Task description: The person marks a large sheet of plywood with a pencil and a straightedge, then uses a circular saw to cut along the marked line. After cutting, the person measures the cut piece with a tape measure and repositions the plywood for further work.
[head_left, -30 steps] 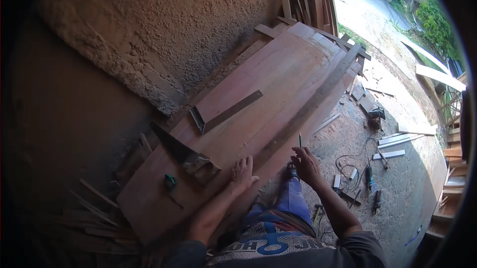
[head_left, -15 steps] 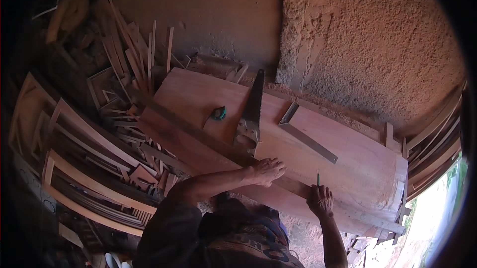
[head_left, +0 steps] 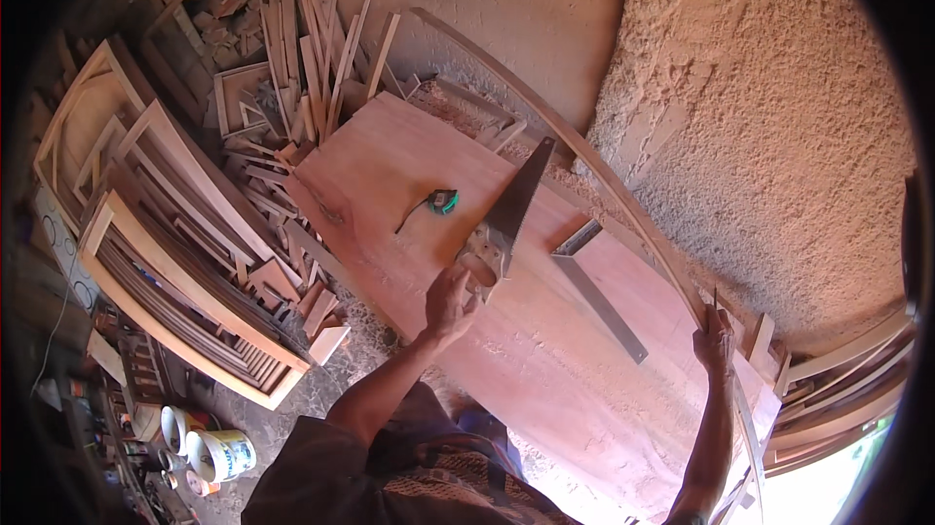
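Observation:
My left hand (head_left: 448, 303) is at the near end of the handsaw (head_left: 516, 199), its bent fingers closed at the wooden handle, partly hiding it. The saw lies on a broad reddish board (head_left: 575, 379), blade pointing away toward the wall. In my right hand (head_left: 716, 342) a long, narrow wooden strip (head_left: 584, 150) is gripped near the board's right end, with a pencil (head_left: 715, 297) sticking up from the same fingers. The strip is raised along the board's far side. Between my hands lies a try square (head_left: 599, 306); a green-and-black tape measure (head_left: 443, 201) sits left of the saw.
Upright wood offcuts (head_left: 302, 57) lean at the back left. Slatted wooden frames (head_left: 195, 301) are stacked at the left, with white buckets (head_left: 220, 454) below them. A rough wall (head_left: 760, 106) rises behind the board, and curved timber (head_left: 847, 379) is stacked at the right.
The strip went from the board's near side to its far side, carried in my right hand. My left hand left the strip and moved to the saw handle. The view has turned slightly.

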A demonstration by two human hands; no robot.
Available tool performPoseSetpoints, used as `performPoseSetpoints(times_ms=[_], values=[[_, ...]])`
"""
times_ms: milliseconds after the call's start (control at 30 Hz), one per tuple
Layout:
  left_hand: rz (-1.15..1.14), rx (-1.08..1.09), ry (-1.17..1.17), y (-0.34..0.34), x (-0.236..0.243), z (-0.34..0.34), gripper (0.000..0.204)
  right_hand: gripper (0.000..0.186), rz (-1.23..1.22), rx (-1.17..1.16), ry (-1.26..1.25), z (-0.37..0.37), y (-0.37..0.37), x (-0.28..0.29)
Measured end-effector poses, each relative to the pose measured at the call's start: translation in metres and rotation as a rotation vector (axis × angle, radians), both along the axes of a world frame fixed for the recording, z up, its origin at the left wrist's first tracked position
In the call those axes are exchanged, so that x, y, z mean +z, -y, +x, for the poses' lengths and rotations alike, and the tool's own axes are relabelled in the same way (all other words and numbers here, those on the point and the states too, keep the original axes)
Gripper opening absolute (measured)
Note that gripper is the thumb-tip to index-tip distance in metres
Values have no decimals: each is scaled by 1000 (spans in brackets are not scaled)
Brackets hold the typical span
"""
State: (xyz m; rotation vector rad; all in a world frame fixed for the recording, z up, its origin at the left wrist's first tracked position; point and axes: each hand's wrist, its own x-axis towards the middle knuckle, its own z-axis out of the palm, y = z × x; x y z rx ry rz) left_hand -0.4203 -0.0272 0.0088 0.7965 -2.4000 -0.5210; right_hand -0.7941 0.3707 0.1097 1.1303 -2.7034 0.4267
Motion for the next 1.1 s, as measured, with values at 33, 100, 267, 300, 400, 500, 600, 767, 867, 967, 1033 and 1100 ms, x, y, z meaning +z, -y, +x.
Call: performPoseSetpoints(times_ms=[33, 100, 267, 300, 400, 500, 600, 767, 867, 967, 1033, 1100], values=[[-49, 90, -14, 14, -19, -2, 59, 56, 1, 6, 13, -14, -5, -3], [-12, 300, 107, 36, -50, -7, 63, 55, 13, -8, 13, -40, -10, -10], [300, 412, 199, 52, -80, -23, 66, 52, 76, 59, 31, -97, -14, -29], [294, 407, 262, 51, -79, -26, 66, 51, 74, 94, 23, -110, -12, -35], [336, 353, 283, 48, -69, -36, 66, 48, 79, 146, 51, -142, -10, -54], [303, 564, 309, 41, -57, -54, 55, 46, 87, 159, 165, -166, -5, -63], [400, 644, 388, 42, -45, -61, 50, 44, 101, 175, 235, -179, 5, -67], [467, 545, 380, 30, -43, -34, 44, 42, 92, 189, 266, -197, 14, -86], [430, 493, 402, 19, -50, -8, 43, 42, 72, 220, 203, -210, 12, -109], [415, 428, 450, 8, -59, 9, 39, 48, 75, 191, 161, -213, 5, -132], [380, 403, 414, 2, -63, 15, 33, 58, 78, 198, 23, -210, -1, -145], [330, 407, 377, -1, -67, 15, 32, 66, 79, 187, -33, -208, -3, -155]])
